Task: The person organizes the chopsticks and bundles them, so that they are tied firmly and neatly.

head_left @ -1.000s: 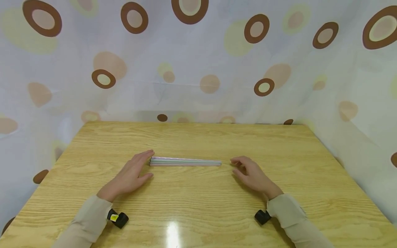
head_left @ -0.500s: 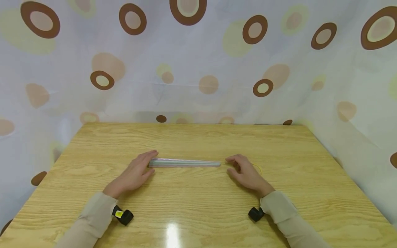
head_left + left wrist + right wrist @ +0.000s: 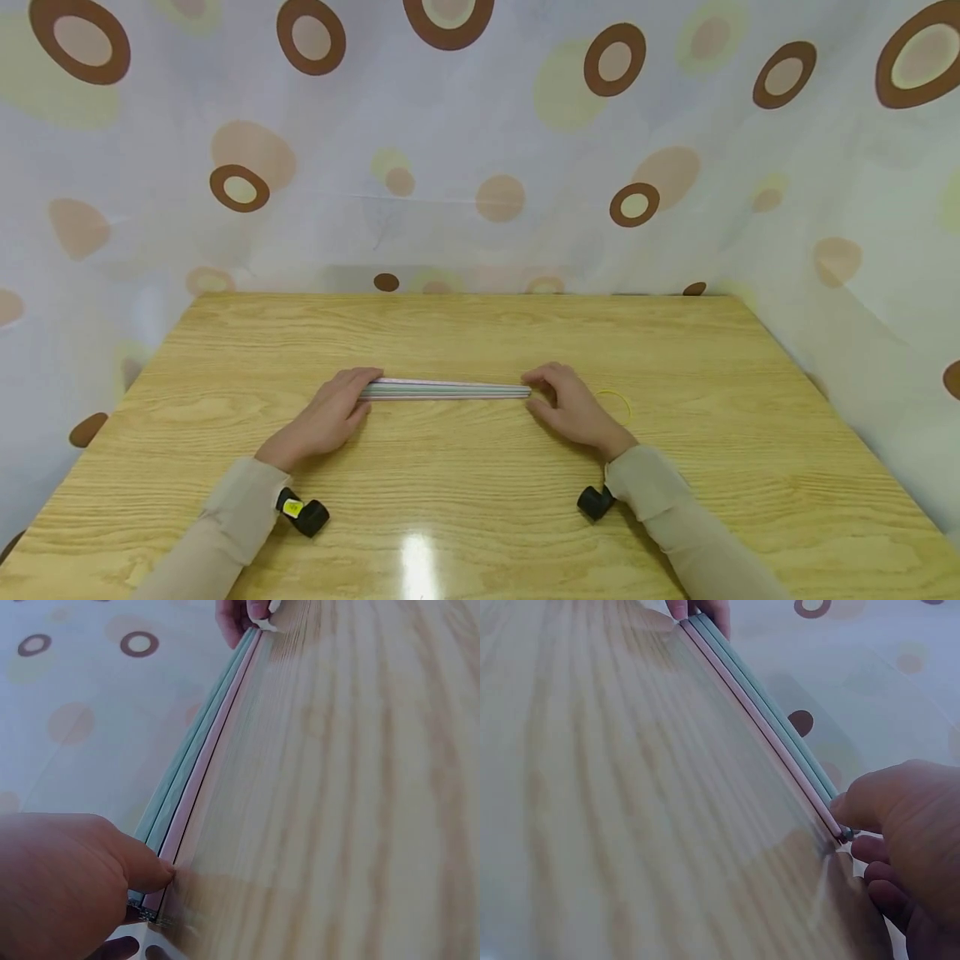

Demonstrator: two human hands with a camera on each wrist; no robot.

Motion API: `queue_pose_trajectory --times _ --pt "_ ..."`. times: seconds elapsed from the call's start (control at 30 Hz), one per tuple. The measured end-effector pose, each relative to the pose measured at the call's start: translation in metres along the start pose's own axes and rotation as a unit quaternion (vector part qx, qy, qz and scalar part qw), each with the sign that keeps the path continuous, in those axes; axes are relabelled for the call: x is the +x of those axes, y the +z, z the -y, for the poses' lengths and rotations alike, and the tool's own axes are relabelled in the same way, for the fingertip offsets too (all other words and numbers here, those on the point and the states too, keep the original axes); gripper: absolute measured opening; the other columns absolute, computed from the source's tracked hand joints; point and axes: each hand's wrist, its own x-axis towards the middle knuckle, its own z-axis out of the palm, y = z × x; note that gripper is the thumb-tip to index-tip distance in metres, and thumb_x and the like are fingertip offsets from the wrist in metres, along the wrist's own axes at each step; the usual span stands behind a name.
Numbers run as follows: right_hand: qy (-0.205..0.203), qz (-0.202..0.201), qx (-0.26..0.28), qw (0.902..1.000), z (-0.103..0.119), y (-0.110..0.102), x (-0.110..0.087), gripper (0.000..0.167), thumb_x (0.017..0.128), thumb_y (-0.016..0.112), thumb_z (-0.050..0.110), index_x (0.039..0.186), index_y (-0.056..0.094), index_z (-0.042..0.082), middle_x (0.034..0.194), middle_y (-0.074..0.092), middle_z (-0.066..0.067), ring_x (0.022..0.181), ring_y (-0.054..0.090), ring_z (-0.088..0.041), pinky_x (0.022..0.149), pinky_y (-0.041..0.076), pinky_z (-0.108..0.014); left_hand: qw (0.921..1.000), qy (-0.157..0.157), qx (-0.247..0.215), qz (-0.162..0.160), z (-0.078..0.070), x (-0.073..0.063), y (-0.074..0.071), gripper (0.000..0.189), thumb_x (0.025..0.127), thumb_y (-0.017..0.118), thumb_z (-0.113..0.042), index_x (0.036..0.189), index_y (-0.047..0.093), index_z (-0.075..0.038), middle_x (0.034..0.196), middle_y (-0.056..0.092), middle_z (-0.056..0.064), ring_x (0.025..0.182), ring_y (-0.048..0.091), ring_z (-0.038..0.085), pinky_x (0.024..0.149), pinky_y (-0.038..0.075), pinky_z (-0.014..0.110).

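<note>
Cloth [image 3: 442, 158] patterned with brown rings hung behind a wood-grain table [image 3: 480, 492]. Slim pastel sticks [image 3: 450, 390] lay bundled sideways across its middle. The left hand [image 3: 326, 414] pinched their left end between thumb and fingers. The right hand [image 3: 573, 408], fingers bent, bracketed the opposite end; whether it gripped, I couldn't tell. Beside it curved a thin yellow loop [image 3: 627, 403].

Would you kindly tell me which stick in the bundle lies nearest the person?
It is the pink stick along the near edge; the green sticks lie beyond it, farther from the person.
</note>
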Motion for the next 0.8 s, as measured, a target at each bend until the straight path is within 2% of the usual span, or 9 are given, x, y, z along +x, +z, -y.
queue_pose_trajectory --times 0.13,0.27,0.4,0.53,0.8 --pt "-0.009 -0.001 -0.002 1.0 0.0 0.004 0.006 0.029 0.087 0.069 0.006 0.115 0.063 0.0 0.109 0.062 -0.012 0.096 0.052 -0.022 0.081 0.043 -0.035 0.9999 0.004 0.008 -0.011 0.0 0.004 0.002 0.039 0.093 0.054 0.002 0.131 0.048 0.005 0.129 0.055 0.02 0.119 0.05 0.038 0.097 0.039 0.055" --pt "-0.013 -0.003 0.002 0.9999 0.004 0.007 0.011 0.027 0.086 0.069 0.003 0.112 0.065 0.001 0.106 0.065 -0.011 0.095 0.055 -0.023 0.082 0.045 -0.036 0.9998 0.0 0.009 -0.02 0.001 0.007 0.004 0.036 0.092 0.056 0.002 0.128 0.052 0.005 0.123 0.057 0.019 0.113 0.051 0.036 0.095 0.041 0.052" --pt "-0.002 -0.008 0.01 0.9999 0.007 0.009 0.013 0.023 0.086 0.069 0.002 0.109 0.066 0.001 0.102 0.067 -0.01 0.093 0.056 -0.023 0.081 0.047 -0.038 0.9995 -0.005 0.012 -0.028 0.0 0.01 0.005 0.036 0.09 0.058 0.003 0.126 0.054 0.005 0.119 0.057 0.02 0.111 0.051 0.036 0.095 0.041 0.051" --pt "0.002 -0.016 0.008 0.9998 0.008 0.011 0.013 0.021 0.085 0.069 0.0 0.106 0.067 0.002 0.098 0.067 -0.009 0.089 0.056 -0.022 0.077 0.047 -0.033 0.9994 -0.013 0.008 -0.03 0.0 0.011 0.007 0.036 0.089 0.059 0.003 0.124 0.055 0.006 0.116 0.057 0.02 0.109 0.051 0.035 0.095 0.041 0.05" --pt "0.009 -0.009 0.004 0.9999 0.008 0.011 0.017 0.021 0.084 0.07 0.0 0.105 0.067 0.002 0.095 0.067 -0.009 0.084 0.057 -0.02 0.073 0.047 -0.031 0.9991 -0.016 -0.002 -0.038 0.0 0.013 0.005 0.029 0.087 0.061 0.004 0.116 0.06 0.006 0.109 0.059 0.019 0.101 0.05 0.034 0.088 0.043 0.048"
